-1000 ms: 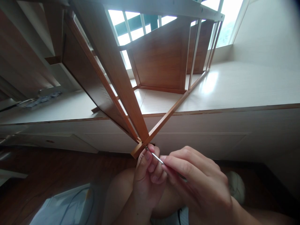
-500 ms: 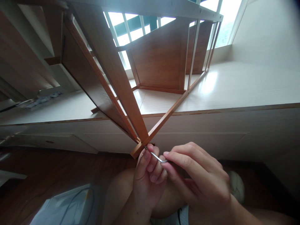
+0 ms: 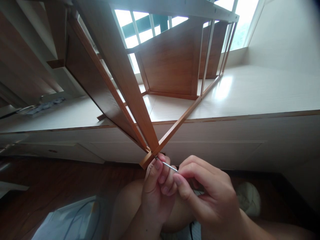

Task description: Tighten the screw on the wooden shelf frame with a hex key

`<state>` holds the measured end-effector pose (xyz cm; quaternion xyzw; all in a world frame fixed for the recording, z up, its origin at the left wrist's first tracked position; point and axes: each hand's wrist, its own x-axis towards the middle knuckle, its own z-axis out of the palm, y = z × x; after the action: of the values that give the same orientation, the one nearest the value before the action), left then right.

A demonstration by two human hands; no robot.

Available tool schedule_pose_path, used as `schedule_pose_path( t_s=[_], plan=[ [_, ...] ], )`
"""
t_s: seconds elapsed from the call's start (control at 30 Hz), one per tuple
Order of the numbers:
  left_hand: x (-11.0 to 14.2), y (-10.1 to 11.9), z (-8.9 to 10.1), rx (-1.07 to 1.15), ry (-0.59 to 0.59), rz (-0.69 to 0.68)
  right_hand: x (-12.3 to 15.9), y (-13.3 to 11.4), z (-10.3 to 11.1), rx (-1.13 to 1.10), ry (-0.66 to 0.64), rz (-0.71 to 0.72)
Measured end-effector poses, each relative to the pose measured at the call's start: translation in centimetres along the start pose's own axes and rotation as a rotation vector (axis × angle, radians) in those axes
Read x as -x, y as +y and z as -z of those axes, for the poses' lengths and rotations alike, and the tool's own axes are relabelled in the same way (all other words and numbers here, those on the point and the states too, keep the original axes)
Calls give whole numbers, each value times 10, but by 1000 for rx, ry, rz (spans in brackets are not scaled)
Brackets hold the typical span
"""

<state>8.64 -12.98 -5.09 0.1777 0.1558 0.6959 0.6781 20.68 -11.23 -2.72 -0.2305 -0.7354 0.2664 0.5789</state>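
Observation:
A thin, bent metal Allen key (image 3: 170, 166) runs from the lower corner of a brown wooden frame (image 3: 178, 123) toward the right. My right hand (image 3: 208, 190) pinches its outer end between thumb and fingertips. Close under the frame's corner, my left hand (image 3: 158, 190) is closed, its thumb and fingers around the key's inner end. The fingertips hide where that end meets the wood. A broad brown board (image 3: 130, 90) and a brown panel (image 3: 100, 93) slope down into the same corner.
The frame rests partly on a pale ledge (image 3: 262, 90), its corner jutting past the front edge. Another brown panel (image 3: 172, 63) stands within it. Below left lies a transparent plastic-looking bag or box (image 3: 67, 216). A light-coloured shoe (image 3: 248, 198) shows on the dark floor.
My right hand has turned and shifted slightly left and down, its fingers now curled tighter about the Allen key's end. The left hand and the frame stay nearly where they were.

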Motion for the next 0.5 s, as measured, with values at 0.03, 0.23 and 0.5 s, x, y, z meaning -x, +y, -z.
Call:
schedule_pose_path(
  t_s=[0.03,0.23,0.5],
  plan=[
    [0,0,1,-6,-2,0,0,0,1,11,6,17],
    [0,0,2,-7,-44,-12,2,3,6,81,4,131],
    [-3,0,0,82,-102,-10,7,9,11,229,-16,212]
  ],
)
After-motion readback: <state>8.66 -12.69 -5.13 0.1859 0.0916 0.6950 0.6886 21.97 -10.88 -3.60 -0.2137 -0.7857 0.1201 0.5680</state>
